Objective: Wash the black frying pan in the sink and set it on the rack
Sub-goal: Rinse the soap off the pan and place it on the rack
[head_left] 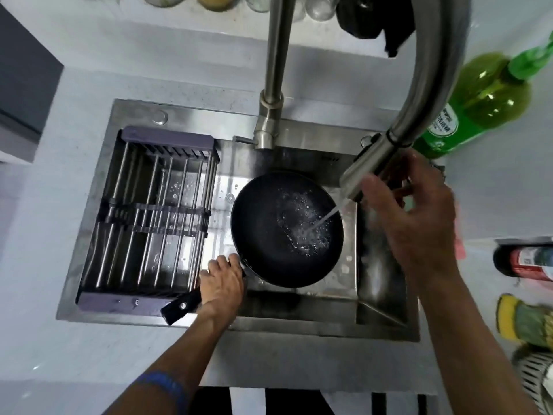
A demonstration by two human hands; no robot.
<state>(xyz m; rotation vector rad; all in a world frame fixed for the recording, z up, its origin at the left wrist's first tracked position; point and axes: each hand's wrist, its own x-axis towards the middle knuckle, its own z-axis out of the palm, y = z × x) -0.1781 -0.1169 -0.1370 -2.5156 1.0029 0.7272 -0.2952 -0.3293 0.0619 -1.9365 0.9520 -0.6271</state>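
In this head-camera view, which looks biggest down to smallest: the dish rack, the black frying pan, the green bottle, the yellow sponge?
As they appear:
1. Grey metal-barred dish rack
2. Round black frying pan
3. Green plastic bottle, though it looms nearer the camera, so pan versus bottle is unsure
4. Yellow-and-green sponge, partly cut off

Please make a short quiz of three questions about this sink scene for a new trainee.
1. True or false: the drying rack already holds the black frying pan.
2. Which hand has its grip on the pan handle?
   A. left hand
   B. right hand
3. Fill in: water from the faucet spray head lands inside the ____.

Key: 1 false; 2 A; 3 pan.
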